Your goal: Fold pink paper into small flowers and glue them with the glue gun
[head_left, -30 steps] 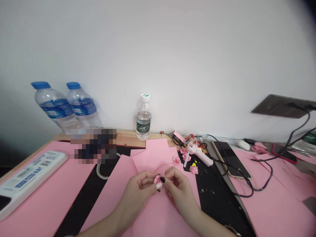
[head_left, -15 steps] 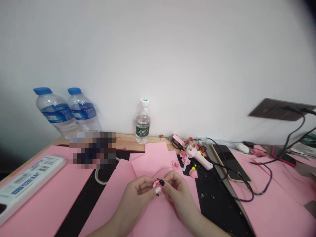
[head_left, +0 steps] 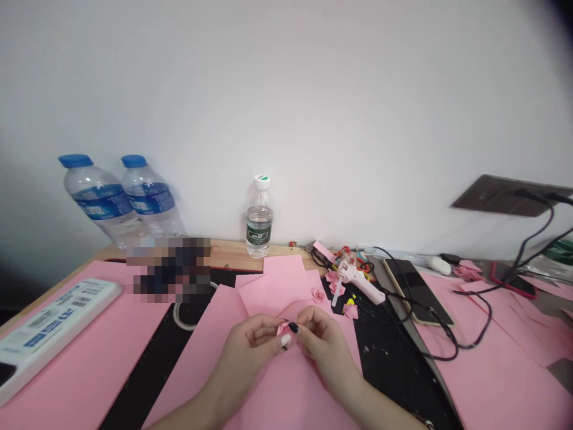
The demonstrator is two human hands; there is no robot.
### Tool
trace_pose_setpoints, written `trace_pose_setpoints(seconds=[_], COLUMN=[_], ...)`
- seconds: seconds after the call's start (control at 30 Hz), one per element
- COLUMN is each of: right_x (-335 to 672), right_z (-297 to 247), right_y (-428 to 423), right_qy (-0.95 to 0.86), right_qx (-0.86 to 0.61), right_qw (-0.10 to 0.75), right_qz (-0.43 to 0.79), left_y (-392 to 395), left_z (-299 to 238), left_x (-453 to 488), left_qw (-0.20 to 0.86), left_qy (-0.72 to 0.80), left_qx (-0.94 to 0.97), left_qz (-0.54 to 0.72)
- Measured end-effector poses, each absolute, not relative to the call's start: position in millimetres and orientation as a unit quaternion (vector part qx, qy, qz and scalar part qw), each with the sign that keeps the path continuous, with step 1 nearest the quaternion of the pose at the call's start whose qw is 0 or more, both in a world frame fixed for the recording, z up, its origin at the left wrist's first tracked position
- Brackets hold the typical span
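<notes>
Between my two hands is a small pink paper rose [head_left: 283, 329], held above pink paper sheets [head_left: 286, 388]. My left hand [head_left: 253, 343] pinches its left side between thumb and fingers. From the right, my right hand [head_left: 320, 337] is closed on the same flower, with its dark-nailed thumb against the petals. The fingers hide much of the rose. Just beyond my right hand lie several finished-looking paper roses [head_left: 319, 294] and a pale pink glue gun [head_left: 358, 280] with a glue stick showing.
A small water bottle [head_left: 259, 224] stands by the wall, with two larger blue-capped bottles [head_left: 101, 203] at left. A white boxed item [head_left: 58, 325] lies left, near a roll of tape [head_left: 182, 319]. On the right are a phone [head_left: 418, 292], black cables [head_left: 447, 357] and a wall socket [head_left: 496, 196].
The view has shifted very slightly, so everything sits a little higher. Both hands keep hold of the paper rose, with hardly any change in the fingers.
</notes>
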State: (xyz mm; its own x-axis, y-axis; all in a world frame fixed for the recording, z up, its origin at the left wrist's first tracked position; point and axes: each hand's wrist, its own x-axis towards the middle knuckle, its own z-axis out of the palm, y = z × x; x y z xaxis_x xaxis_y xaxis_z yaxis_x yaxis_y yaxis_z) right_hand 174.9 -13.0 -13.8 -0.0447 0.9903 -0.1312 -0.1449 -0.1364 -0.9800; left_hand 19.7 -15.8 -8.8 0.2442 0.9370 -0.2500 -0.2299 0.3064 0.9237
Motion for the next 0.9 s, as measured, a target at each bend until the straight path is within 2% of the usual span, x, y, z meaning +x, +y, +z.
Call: trace_pose_setpoints(seconds=[0.37, 0.7, 0.9], right_x=[182.2, 181.6, 184.4], right_z=[-17.6, -17.4, -13.3], right_y=[-9.2, -8.3, -8.8], right_qy=[-0.416, -0.390, -0.400], right_qx=[-0.461, -0.446, -0.439], right_qw=[0.440, 0.465, 0.416], right_qz=[0.649, 0.658, 0.688], left_y=[-14.3, -14.2, -13.9], left_z=[-4.5, -7.8, -3.9], left_x=[20.4, 17.6, 19.4], left_qw=[0.698, 0.693, 0.700], left_qy=[0.439, 0.441, 0.442], left_qx=[0.381, 0.393, 0.389], left_qz=[0.418, 0.412, 0.403])
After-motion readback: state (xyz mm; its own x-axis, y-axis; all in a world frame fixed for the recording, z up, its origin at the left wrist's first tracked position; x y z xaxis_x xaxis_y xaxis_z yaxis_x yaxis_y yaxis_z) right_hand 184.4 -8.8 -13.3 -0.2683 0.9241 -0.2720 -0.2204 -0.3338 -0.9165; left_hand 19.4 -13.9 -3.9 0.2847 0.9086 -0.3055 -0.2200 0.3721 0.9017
